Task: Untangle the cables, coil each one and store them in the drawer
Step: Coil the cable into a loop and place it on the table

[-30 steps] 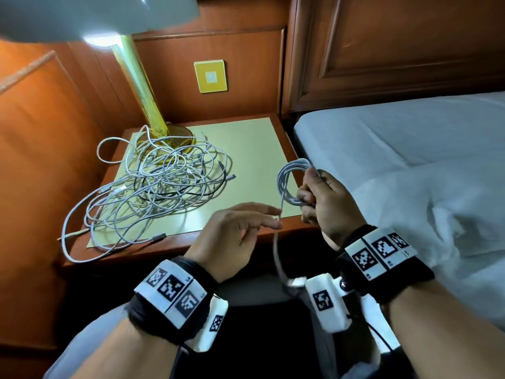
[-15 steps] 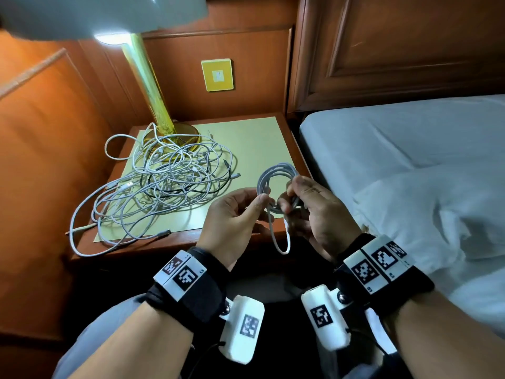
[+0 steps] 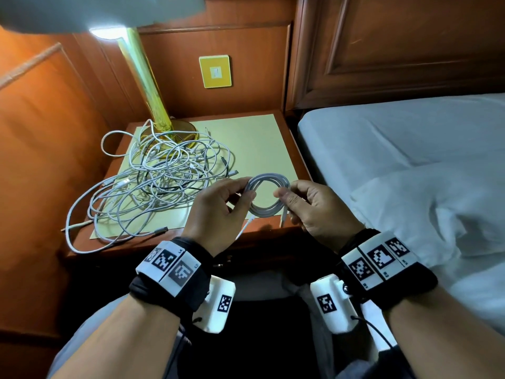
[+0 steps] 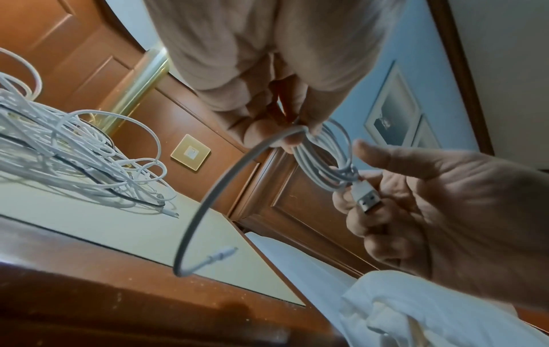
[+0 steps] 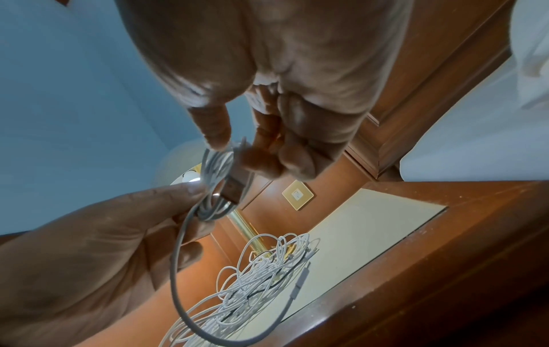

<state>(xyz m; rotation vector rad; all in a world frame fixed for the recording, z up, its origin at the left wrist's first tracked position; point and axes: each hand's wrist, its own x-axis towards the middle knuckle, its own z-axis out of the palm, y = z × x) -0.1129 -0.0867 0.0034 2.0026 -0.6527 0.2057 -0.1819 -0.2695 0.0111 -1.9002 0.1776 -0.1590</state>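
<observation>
Both hands hold one coiled white cable [image 3: 266, 195] in the air over the front edge of the tabletop [image 3: 262, 231]. Left hand [image 3: 218, 214]: grip pinches the left side of the coil between thumb and fingertips [image 4: 292, 138], strands bunched together in the pinch. Right hand [image 3: 319, 209]: grip pinches the right side of the coil, thumb and forefinger pressed together on the strands. USB plug [image 4: 367, 199] of the same cable sits just below the right grip, lying against the curled fingers; whether those fingers press it is hard to tell from the wrist views. A loose tail [image 4: 205, 199] runs down from the left grip in an arc, ending in a small connector [image 4: 221, 254] that hangs below the coil, near the tabletop edge, apparently not touching it.

Left of the left grip and further from the body, well apart from the held coil, a tangled pile of cables [image 3: 153, 181] lies on the tabletop: mostly white, at least one black strand through it, some loops trailing over the tabletop's left side. Behind the pile stands a brass lamp [image 3: 147, 86], its base touched by the cables. A yellow wall plate [image 3: 215, 71] is on the wood panel beyond both grips. Right of the right grip is a bed [image 3: 410, 165] with white sheets. Both wrists carry black bands with printed marker tags [image 3: 169, 265].
</observation>
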